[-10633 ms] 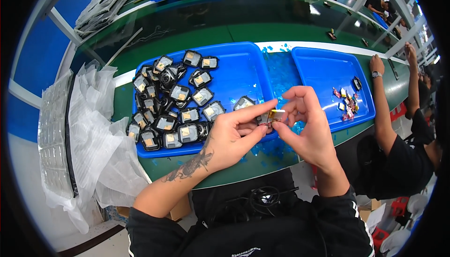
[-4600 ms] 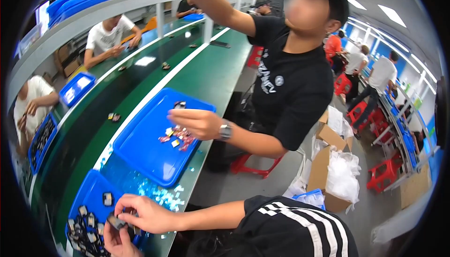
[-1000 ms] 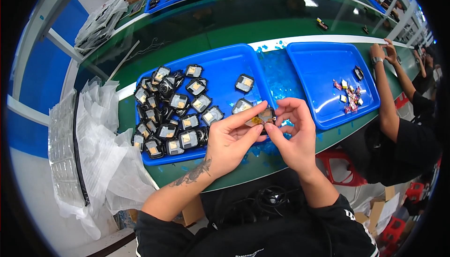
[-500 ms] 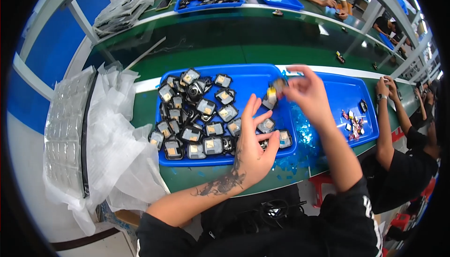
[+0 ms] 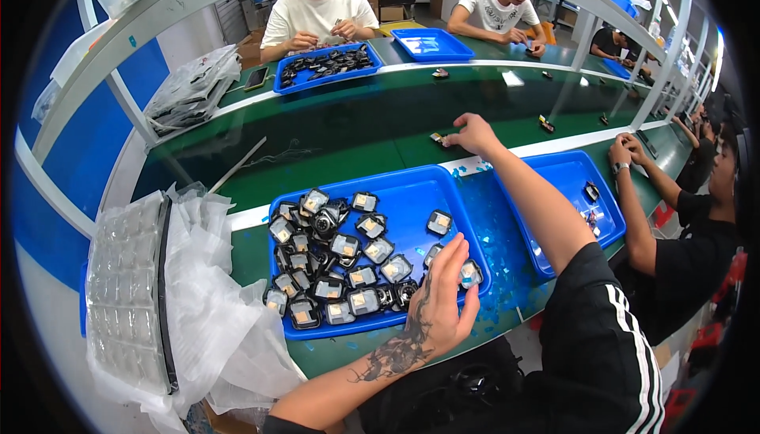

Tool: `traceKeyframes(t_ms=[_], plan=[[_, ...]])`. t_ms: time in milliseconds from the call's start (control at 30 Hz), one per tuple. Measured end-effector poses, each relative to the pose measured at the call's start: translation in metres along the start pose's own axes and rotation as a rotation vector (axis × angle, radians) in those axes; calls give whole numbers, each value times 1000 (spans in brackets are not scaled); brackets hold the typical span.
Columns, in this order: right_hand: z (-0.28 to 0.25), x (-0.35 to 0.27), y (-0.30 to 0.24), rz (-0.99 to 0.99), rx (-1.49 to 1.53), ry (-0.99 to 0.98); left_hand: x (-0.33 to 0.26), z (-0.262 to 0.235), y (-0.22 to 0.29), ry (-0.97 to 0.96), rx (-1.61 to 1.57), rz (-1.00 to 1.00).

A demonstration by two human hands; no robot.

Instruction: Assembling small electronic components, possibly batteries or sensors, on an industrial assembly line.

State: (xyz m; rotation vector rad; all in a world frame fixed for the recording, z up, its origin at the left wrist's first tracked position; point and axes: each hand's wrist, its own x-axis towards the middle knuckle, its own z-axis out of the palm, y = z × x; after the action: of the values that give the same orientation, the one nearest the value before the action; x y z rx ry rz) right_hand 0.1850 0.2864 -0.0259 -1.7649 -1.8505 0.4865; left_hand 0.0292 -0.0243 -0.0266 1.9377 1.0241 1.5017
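Note:
My right hand (image 5: 473, 135) reaches over the dark green belt, fingertips closed at the end of a small black-and-yellow part (image 5: 438, 139). Over the right front edge of a blue tray (image 5: 423, 185) is my left hand (image 5: 445, 299), fingers stretched out and held together, the thumb apart. Many small square black casings with grey faces, like watch bodies, are heaped in the tray's left side. One casing (image 5: 439, 222) lies by itself toward the right. Another casing (image 5: 470, 273) shows just beyond my left thumb, and my fingers partly hide one more.
A second blue tray (image 5: 532, 242) on the right holds a few small parts. Blue film scraps (image 5: 495, 276) litter the gap between the trays. At left stand clear plastic trays (image 5: 131, 291) with white wrapping (image 5: 210, 307). Co-workers sit across the belt and to my right.
My right hand has moved from above the near tray out to the belt, carrying the small part. My left hand stays over the tray's front edge. The view has tilted upward.

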Motion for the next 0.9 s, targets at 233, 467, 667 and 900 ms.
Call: traceKeyframes(t_ms=[233,467,667,900], plan=[[-30,-126,-40,-709,-306,-344,5,4,1,125,-176,-101],[-41,-166,-54,-504,-100,-302,14,-9,-10,333,-182,-304],[-63,-226,-56,-296,585,-353,20,-8,-10,221,-595,-425],[-144,-208,86,-241,-69,277,22,-16,-1,197,-808,-648]])
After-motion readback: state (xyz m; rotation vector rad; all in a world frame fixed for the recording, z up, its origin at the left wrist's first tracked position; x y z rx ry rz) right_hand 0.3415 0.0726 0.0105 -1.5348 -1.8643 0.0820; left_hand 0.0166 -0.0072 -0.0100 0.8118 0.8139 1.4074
